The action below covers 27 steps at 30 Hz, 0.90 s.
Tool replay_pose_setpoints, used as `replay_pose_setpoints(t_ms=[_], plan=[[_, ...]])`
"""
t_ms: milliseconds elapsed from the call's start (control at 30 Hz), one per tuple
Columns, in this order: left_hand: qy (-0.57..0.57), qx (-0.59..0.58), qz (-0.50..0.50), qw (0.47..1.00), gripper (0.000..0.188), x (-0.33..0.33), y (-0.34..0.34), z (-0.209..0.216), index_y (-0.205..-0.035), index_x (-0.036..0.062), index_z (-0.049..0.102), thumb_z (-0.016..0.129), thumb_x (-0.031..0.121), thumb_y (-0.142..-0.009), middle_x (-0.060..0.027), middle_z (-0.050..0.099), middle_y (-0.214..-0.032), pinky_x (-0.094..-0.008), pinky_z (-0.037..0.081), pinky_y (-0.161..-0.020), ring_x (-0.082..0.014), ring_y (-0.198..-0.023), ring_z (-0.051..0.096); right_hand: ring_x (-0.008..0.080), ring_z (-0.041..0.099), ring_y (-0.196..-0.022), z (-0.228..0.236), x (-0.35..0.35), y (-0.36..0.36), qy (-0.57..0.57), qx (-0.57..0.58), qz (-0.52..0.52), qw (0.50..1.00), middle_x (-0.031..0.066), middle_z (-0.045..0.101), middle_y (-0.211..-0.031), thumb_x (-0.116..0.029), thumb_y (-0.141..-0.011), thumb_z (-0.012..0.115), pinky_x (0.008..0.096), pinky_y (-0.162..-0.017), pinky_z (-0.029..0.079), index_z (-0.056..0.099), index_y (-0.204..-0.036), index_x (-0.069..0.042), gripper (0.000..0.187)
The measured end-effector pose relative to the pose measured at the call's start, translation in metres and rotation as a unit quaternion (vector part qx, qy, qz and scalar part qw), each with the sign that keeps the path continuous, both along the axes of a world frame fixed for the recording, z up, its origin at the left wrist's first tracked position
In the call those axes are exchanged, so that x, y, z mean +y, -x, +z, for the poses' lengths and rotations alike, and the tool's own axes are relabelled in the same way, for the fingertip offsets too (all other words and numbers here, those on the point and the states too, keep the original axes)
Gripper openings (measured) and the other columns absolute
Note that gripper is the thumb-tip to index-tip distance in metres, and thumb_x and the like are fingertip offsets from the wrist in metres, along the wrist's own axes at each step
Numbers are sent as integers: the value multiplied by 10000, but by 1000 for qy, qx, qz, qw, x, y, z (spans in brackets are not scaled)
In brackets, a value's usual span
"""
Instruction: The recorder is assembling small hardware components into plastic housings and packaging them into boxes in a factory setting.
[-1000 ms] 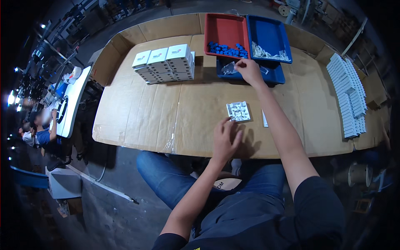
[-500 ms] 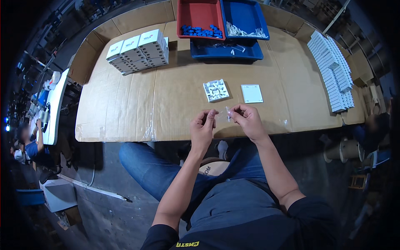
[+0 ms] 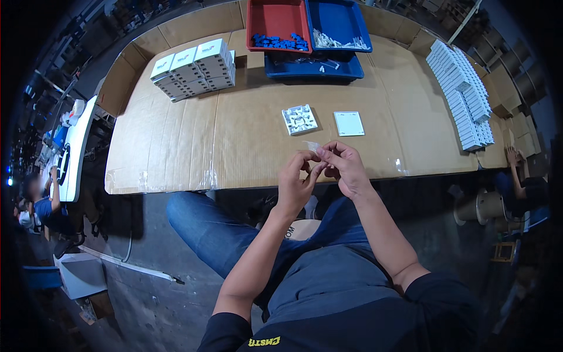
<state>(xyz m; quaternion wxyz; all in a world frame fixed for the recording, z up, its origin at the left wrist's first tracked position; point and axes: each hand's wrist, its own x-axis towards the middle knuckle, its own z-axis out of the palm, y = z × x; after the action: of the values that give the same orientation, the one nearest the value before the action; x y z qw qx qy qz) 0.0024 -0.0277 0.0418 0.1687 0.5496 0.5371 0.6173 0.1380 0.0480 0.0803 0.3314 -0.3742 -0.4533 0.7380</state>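
Observation:
A small clear plastic bag [image 3: 311,145] sticks up from between my fingertips, over the near part of the cardboard-covered table. My left hand [image 3: 298,179] and my right hand [image 3: 347,167] meet there, both closed in a pinch on the bag. What the bag contains is hidden by my fingers. Just beyond my hands lies an open white plastic box base [image 3: 299,119] with moulded inner parts facing up. To its right is a flat, square white cover [image 3: 349,124], apart from the base.
Stacked white boxes [image 3: 196,70] stand at the back left. A red tray [image 3: 278,23] of blue parts and a blue tray [image 3: 337,23] of white pieces rest above another blue tray [image 3: 314,69]. White parts [image 3: 460,94] are piled at right. People sit at both sides.
My hands have come together, with the bag now bunched between them instead of stretched from one to the other. The view has shifted slightly, and the table items appear a little higher.

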Motion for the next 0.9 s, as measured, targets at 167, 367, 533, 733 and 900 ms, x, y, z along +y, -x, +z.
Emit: replay_pose_setpoints(t_ms=[167,367,533,733,900], plan=[[23,-8,13,1000,195,-3,-1,2,-1058,4,677,782,18,-894,-75,718,-926,-275,495,-683,-136,-738,595,33,535,-659,-9,-1,-5,64,47,0,997,-52,640,-783,-231,-958,782,215,-558,366,688,-912,-100,168],[46,-42,-13,998,115,-2,1,0,-1040,-8,680,735,32,-947,-48,712,-915,-254,489,-700,-92,-768,605,33,489,-628,-9,0,-8,62,38,0,997,-60,604,-748,-200,-950,791,219,-543,367,686,-860,-90,177],[135,-259,-42,956,73,1,3,-18,-1020,-9,666,700,45,-983,-6,663,-859,-247,484,-707,-65,-796,584,58,542,-593,-12,-3,-3,-177,-120,-31,976,-6,637,-754,-148,-951,782,247,-514,429,689,-887,-18,172],[-51,6,84,995,121,-1,-8,-13,-966,-6,639,743,36,-922,-97,627,-903,-298,468,-617,-154,-684,569,128,710,-720,-9,-16,14,-361,-145,-125,913,108,743,-929,-22,-959,704,282,-646,583,656,-1003,53,99],[-30,-58,65,996,94,1,-17,-15,-975,1,647,717,58,-947,-101,633,-975,-284,470,-641,-153,-714,574,158,737,-819,-17,-14,14,-258,-61,-99,959,145,746,-975,43,-964,653,285,-733,598,682,-1137,45,175]])
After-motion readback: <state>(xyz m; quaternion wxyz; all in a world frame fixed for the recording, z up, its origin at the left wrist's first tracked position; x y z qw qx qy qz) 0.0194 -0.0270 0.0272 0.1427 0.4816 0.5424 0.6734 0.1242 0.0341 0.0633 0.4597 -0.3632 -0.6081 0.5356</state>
